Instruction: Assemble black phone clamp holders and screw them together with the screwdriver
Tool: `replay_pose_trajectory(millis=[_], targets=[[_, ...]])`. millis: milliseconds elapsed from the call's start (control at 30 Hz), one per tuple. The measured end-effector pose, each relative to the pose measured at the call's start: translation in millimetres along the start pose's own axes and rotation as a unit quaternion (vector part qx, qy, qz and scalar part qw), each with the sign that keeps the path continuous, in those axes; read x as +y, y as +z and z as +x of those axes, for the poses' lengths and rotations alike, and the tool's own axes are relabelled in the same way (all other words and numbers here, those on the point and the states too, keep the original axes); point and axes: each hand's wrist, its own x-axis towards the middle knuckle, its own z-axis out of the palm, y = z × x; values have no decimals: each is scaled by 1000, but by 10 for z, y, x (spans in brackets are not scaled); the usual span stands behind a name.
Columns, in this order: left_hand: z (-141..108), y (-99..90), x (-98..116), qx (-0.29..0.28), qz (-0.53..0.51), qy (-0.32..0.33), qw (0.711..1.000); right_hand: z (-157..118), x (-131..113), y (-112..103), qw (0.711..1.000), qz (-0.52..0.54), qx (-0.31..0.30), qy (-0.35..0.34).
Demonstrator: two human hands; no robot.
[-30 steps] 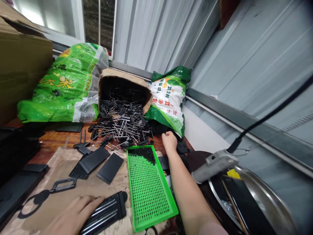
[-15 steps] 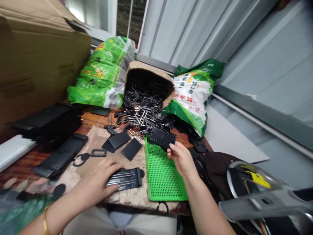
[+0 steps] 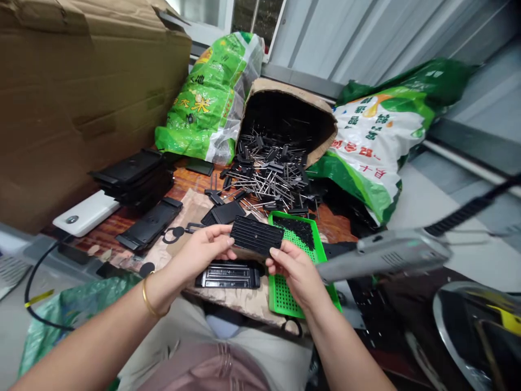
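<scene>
The left hand and right hand have their fingers clamped on a black plate at six o'clock, over a green tray holding black granules. At twelve, a cardboard tub spills metal pins; a grey tool juts in from three.

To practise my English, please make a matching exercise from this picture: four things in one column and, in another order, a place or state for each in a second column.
Things:
1. black ribbed plate
2. gold bangle
3. pile of metal pins
4. green perforated tray

Places or states:
A. on the left wrist
B. carries black granules, partly behind the right hand
C. held by the left hand and the right hand
D. lying at the mouth of the tipped cardboard drum

Right pairs: 1-C, 2-A, 3-D, 4-B
</scene>
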Motion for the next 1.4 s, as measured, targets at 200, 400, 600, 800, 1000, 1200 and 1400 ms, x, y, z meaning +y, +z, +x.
replay_pose_trajectory(millis=[200, 400, 600, 800, 1000, 1200, 1400], targets=[[-19, -87, -22, 50, -45, -19, 998, -20, 20, -4, 999, 7, -49, -15], [-55, -22, -17, 45, -83, -74, 993, 28, 61, 70, 993, -9, -95, -67], [-105, 21, -7, -61, -143, -119, 981, 27, 7, 201, 968, -111, -95, -204], [-198, -65, 75, -45, -64, -72, 994, 28, -41, 257, 958, -107, -133, -231], [-379, -527, -23, 39, 308, 113, 944, -33, -52, 19, 988, 47, -55, -140], [-447, -585, -317, -71, 527, 185, 827, -138, 80, -50, 995, 71, -72, -14], [-344, -669, -240, -77, 585, 199, 782, -119, 122, 2, 983, 132, -123, 34]])
